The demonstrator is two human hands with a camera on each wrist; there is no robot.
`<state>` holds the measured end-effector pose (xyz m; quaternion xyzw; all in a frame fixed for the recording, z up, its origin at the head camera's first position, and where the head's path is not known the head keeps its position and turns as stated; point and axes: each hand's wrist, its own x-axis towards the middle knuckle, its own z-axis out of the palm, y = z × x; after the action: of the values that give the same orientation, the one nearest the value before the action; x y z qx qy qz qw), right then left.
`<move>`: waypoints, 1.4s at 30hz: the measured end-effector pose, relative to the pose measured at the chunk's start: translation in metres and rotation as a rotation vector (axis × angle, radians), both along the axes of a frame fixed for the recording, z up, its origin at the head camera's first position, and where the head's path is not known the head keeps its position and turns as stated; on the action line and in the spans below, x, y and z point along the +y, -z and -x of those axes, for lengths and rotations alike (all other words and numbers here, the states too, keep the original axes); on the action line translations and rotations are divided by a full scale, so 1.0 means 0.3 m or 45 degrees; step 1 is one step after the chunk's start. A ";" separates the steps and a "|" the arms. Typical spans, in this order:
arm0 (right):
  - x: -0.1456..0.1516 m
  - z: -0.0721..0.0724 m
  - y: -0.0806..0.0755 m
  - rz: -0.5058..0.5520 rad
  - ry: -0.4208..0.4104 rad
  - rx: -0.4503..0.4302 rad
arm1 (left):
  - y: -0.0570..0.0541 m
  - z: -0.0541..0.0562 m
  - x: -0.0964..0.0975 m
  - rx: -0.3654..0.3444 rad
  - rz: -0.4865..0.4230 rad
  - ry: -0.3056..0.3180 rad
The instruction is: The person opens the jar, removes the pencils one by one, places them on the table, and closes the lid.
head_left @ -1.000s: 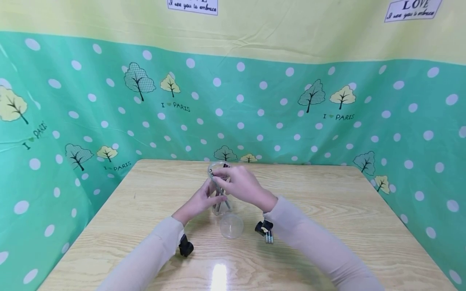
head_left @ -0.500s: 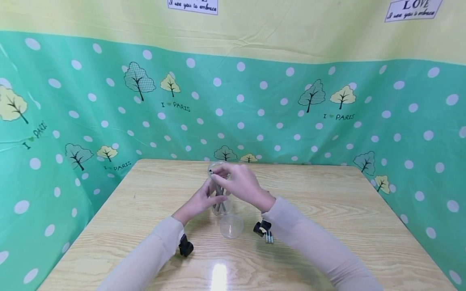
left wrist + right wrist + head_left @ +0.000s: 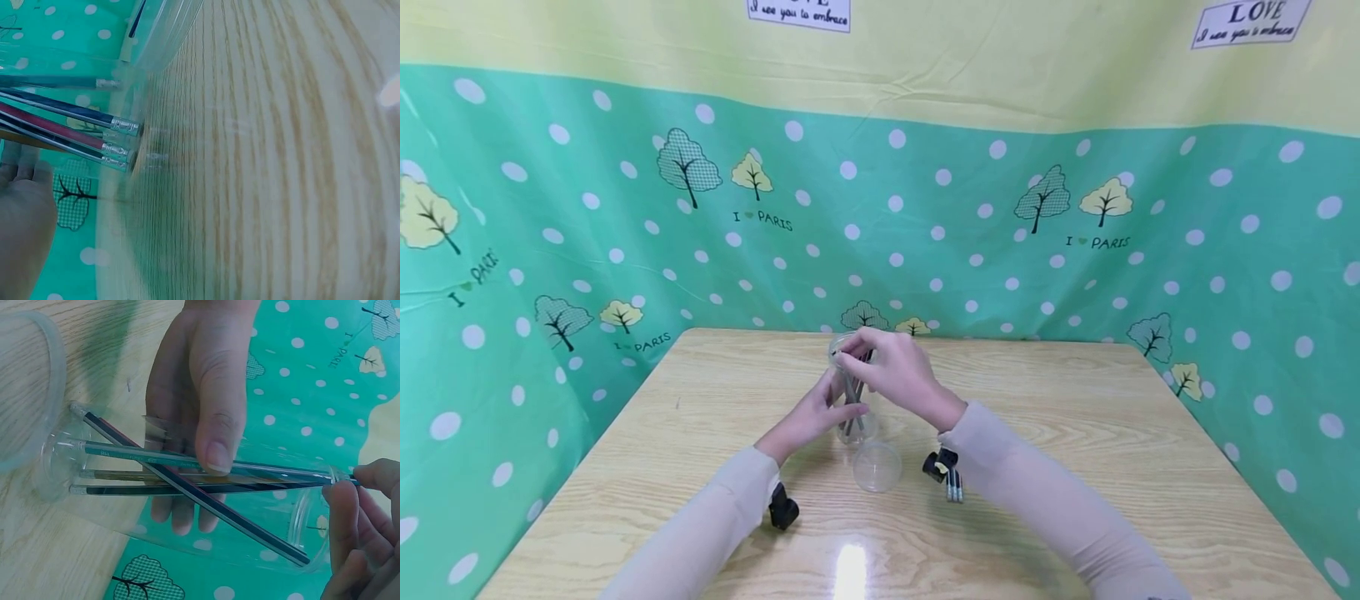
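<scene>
A clear plastic jar [image 3: 857, 432] stands slightly tilted near the table's middle, with several pencils [image 3: 244, 525] inside. My left hand [image 3: 814, 417] grips the jar's side; in the right wrist view its thumb lies across the near wall, its fingers behind. At the jar's mouth my right hand [image 3: 898, 375] pinches the end of a pencil [image 3: 281, 474] between thumb and fingertips. Most of that pencil lies within the jar. Silver ferrules [image 3: 125, 127] point toward the jar's base in the left wrist view.
A round clear lid [image 3: 877, 467] lies on the wooden table [image 3: 1075, 433] just in front of the jar. Several pencils [image 3: 955, 487] lie right of it, partly hidden beneath the right wrist camera [image 3: 940, 464]. A patterned green curtain [image 3: 970, 275] hangs behind the table.
My right hand shifts slightly at the jar's mouth, its fingers rising a little, and the pencils inside the jar change their lean. My left hand stays on the jar.
</scene>
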<state>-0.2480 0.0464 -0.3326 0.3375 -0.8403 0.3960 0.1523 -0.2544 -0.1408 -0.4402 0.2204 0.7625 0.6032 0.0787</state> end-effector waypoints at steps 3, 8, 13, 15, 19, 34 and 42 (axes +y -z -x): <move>0.006 0.002 -0.012 0.017 0.003 0.033 | -0.002 0.001 0.001 -0.002 -0.003 0.003; 0.020 0.001 -0.044 0.052 -0.006 0.078 | 0.000 0.009 0.001 -0.005 -0.002 0.005; 0.034 -0.001 -0.075 0.065 -0.007 0.112 | 0.002 0.014 0.001 -0.002 0.014 -0.002; 0.040 -0.002 -0.085 0.081 -0.019 0.107 | 0.001 0.013 0.002 -0.004 0.021 -0.006; 0.053 -0.005 -0.106 0.127 -0.038 0.129 | -0.015 0.003 0.005 -0.029 0.030 -0.017; 0.087 -0.013 -0.159 0.305 -0.100 0.188 | -0.005 0.003 0.004 -0.043 0.040 -0.044; 0.120 -0.027 -0.201 0.393 -0.111 0.266 | 0.001 0.003 0.007 -0.053 0.041 -0.076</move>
<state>-0.2399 0.0825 -0.2724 0.3856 -0.7337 0.4892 0.2713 -0.2553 -0.1386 -0.4404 0.1837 0.7765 0.5974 0.0801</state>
